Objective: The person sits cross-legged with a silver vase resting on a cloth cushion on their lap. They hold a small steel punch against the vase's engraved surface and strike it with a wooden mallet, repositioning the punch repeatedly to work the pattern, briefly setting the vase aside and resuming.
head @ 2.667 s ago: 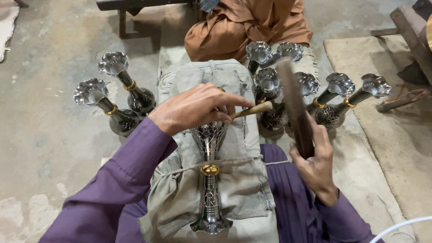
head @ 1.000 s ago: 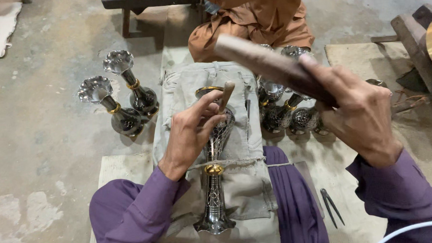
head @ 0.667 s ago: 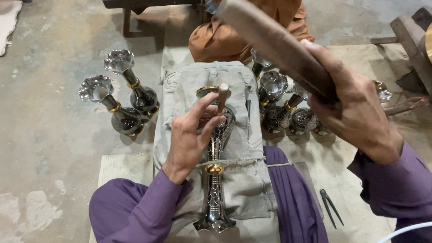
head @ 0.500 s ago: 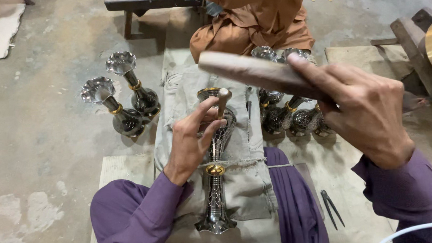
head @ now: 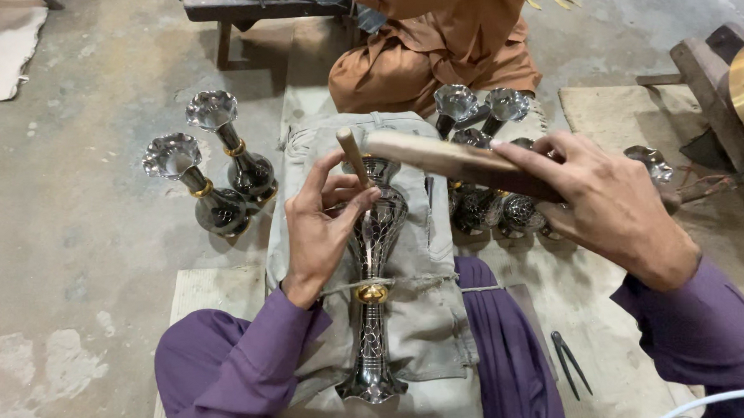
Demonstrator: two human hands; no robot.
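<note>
A dark metal vase (head: 374, 301) with a gold band and engraved lines lies on a grey cloth pad (head: 418, 316) across my lap, tied down with string. My left hand (head: 318, 224) rests on the vase body and pinches a small wooden-topped chisel (head: 353, 155) upright against it. My right hand (head: 610, 203) grips a long wooden mallet (head: 445, 158), its far end right at the chisel's top.
Two finished vases (head: 220, 170) stand on the concrete floor to the left. Several more vases (head: 488, 195) cluster right of the pad. A person in orange clothes (head: 436, 43) sits opposite. Small metal dividers (head: 569, 361) lie by my right leg. Wooden blocks (head: 711, 111) lie at the far right.
My right hand raised the mallet high, then brought it down onto the chisel's top. My left hand shifted from gripping over the vase neck to holding the chisel upright.
</note>
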